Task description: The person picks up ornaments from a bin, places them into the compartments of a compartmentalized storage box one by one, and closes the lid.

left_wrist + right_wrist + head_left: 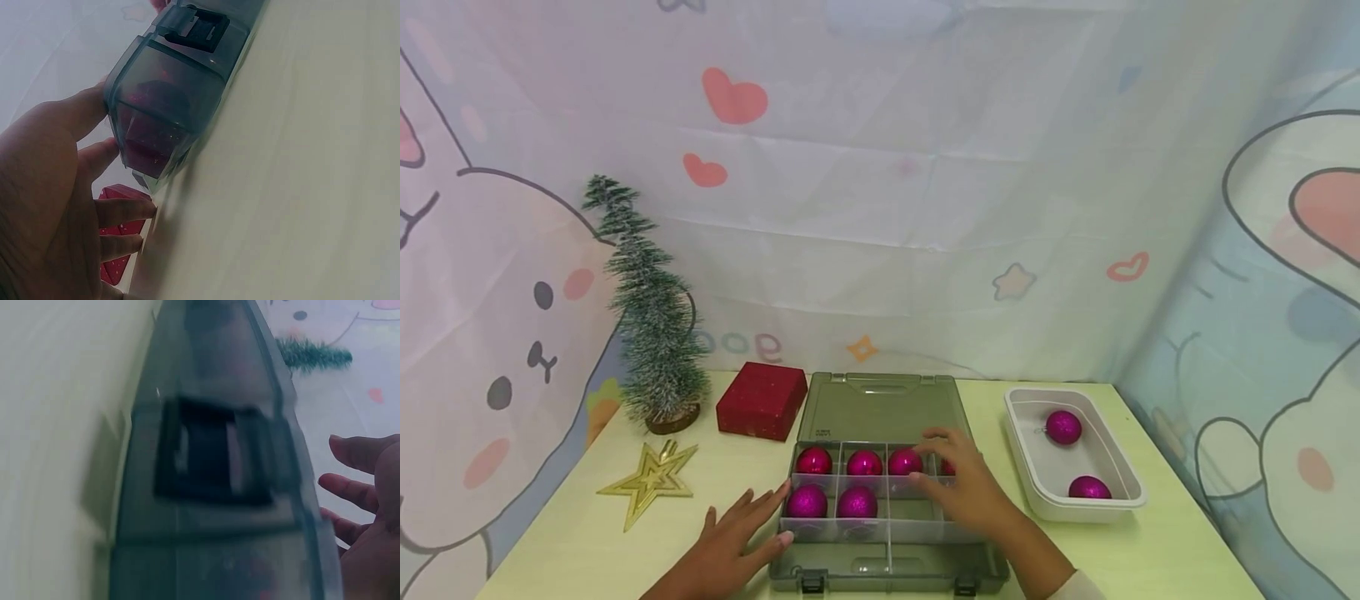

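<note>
A translucent grey-green compartment box point(850, 554) lies on the table with its lid point(880, 408) folded back. Shiny magenta bauble ornaments, several in all, fill the back row, among them one at the left point(814, 461) and one third along point(905, 462). Two glittery purple baubles point(807, 502) occupy the left compartments of the row in front. My left hand point(727, 546) touches the box's left side with fingers extended. Over the box's right part hovers my right hand point(967, 487), fingers spread and nothing visible between them; it partly covers the rightmost back bauble point(947, 467).
Right of the box, a white tray point(1033, 487) holds two glittery purple baubles point(1063, 427). A red box point(762, 402) stands behind left, beside a small artificial Christmas tree point(658, 333). A gold star point(651, 482) lies at the left. A printed curtain point(880, 192) hangs behind the table.
</note>
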Action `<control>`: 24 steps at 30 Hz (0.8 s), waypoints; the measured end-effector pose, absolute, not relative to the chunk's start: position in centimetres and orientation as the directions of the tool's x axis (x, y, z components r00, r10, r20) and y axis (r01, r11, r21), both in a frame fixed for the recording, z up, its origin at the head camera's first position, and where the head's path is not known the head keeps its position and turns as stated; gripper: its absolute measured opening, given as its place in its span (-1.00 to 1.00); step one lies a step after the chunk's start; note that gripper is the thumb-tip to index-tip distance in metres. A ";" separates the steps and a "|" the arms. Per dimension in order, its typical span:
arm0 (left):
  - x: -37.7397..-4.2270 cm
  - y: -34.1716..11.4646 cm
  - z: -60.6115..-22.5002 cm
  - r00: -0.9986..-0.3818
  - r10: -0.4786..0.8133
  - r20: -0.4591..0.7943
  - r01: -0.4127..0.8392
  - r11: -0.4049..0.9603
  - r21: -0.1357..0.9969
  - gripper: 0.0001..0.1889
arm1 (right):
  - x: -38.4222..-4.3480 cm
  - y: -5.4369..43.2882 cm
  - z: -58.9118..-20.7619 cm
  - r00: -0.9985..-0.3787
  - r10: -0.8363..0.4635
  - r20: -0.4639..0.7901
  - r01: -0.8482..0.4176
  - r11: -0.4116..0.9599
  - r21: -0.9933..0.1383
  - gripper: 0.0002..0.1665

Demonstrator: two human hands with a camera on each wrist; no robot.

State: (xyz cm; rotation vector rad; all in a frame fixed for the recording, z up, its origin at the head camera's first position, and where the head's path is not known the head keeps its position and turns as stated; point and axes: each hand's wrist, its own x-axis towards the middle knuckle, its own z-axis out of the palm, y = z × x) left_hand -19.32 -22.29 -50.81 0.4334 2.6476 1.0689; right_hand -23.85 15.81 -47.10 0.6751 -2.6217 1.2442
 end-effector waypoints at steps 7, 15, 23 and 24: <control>-19.4 -22.3 -50.9 -0.928 0.352 -0.124 0.174 0.701 0.692 -0.23 | -24.4 18.3 -46.7 -0.883 -0.286 0.374 -0.470 0.568 -0.676 -0.67; -19.4 -22.4 -51.0 -0.926 0.362 -0.109 0.184 0.683 0.706 -0.23 | -24.7 21.5 -45.7 -0.877 -0.248 0.412 -0.475 0.577 -0.664 -0.65; -19.3 -22.3 -51.0 -0.926 0.361 -0.110 0.184 0.686 0.704 -0.22 | -25.2 24.3 -45.0 -0.882 -0.202 0.426 -0.452 0.620 -0.641 -0.66; -19.3 -22.3 -50.9 -0.927 0.361 -0.107 0.186 0.686 0.703 -0.22 | -25.2 24.6 -44.9 -0.884 -0.197 0.424 -0.447 0.625 -0.641 -0.65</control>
